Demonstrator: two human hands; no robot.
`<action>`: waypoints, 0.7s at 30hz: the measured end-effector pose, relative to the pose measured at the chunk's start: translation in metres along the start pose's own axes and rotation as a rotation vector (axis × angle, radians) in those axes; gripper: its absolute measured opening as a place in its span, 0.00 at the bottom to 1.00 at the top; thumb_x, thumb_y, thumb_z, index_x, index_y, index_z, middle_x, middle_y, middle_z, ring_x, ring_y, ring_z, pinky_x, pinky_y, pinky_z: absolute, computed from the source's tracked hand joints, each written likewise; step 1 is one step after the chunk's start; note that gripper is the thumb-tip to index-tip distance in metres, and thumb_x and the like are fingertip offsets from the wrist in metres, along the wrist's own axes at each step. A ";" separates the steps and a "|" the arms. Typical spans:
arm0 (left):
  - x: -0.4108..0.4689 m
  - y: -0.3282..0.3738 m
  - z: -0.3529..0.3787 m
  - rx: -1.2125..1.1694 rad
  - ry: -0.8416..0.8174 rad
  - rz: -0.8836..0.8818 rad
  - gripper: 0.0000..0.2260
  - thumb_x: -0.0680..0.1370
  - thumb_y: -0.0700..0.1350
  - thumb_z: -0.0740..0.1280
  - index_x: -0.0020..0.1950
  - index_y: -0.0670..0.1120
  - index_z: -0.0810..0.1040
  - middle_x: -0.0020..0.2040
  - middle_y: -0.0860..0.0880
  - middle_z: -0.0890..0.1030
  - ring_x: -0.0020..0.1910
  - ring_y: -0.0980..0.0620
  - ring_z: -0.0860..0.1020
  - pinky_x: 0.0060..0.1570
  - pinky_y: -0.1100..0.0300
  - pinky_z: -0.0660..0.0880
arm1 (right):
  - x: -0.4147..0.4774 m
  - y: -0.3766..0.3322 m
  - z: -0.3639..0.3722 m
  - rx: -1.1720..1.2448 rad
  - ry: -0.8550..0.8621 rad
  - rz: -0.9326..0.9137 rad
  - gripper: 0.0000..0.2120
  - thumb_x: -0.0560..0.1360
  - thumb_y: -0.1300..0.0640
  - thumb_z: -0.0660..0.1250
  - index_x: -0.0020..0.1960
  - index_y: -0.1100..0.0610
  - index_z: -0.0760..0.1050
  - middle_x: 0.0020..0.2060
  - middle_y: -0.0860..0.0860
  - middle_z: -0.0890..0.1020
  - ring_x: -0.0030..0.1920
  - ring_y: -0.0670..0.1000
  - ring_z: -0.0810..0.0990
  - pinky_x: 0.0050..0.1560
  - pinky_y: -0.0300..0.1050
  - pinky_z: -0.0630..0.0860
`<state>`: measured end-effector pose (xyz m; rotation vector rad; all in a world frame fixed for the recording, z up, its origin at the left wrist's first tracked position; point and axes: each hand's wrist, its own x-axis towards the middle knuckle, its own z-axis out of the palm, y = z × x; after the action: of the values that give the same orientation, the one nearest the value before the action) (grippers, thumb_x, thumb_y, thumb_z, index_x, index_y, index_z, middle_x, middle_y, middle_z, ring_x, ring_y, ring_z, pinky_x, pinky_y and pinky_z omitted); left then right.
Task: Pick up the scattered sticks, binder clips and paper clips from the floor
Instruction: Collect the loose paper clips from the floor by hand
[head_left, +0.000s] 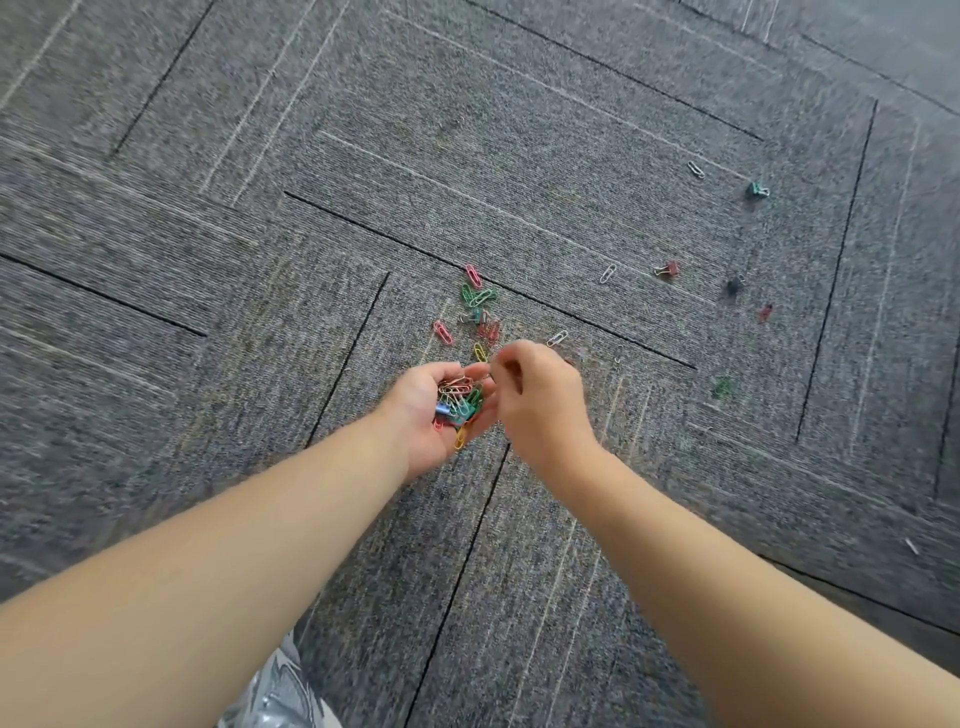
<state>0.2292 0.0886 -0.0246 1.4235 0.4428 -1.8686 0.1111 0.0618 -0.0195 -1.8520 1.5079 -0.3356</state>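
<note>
Here, left hand (427, 415) cupping clips (460, 402), right hand (540, 400) fingers curled, hold unclear, pink clip (472, 275) pointing away

My left hand (422, 410) lies palm up, fingers curled round a heap of clips (460, 402). My right hand (540, 400) hangs knuckles up just beside those fingertips, its fingers bent inward.

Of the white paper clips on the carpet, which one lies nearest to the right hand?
The white paper clip just beyond the right hand; the other white ones lie farther away to its right.
</note>
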 end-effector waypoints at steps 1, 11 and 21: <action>0.000 0.000 -0.002 -0.011 0.011 -0.006 0.10 0.79 0.43 0.60 0.43 0.41 0.77 0.33 0.44 0.80 0.29 0.50 0.79 0.26 0.62 0.78 | -0.005 -0.008 0.006 -0.023 -0.026 -0.123 0.04 0.75 0.66 0.64 0.46 0.64 0.78 0.41 0.54 0.78 0.39 0.52 0.76 0.39 0.46 0.75; -0.007 0.025 -0.041 -0.099 -0.073 0.030 0.11 0.80 0.45 0.60 0.40 0.43 0.76 0.35 0.44 0.81 0.31 0.48 0.80 0.32 0.59 0.79 | 0.061 -0.029 0.023 -0.021 0.184 -0.092 0.13 0.78 0.54 0.63 0.58 0.59 0.78 0.61 0.56 0.74 0.62 0.53 0.70 0.64 0.51 0.68; -0.005 0.034 -0.057 -0.088 -0.003 0.073 0.13 0.81 0.44 0.58 0.39 0.42 0.76 0.33 0.44 0.81 0.32 0.48 0.79 0.34 0.59 0.80 | 0.057 0.010 0.032 -0.601 -0.308 -0.321 0.27 0.78 0.50 0.63 0.74 0.60 0.62 0.75 0.56 0.61 0.74 0.59 0.57 0.73 0.50 0.52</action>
<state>0.2929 0.1045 -0.0331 1.3607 0.4596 -1.7713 0.1395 0.0198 -0.0619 -2.4845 1.1692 0.2875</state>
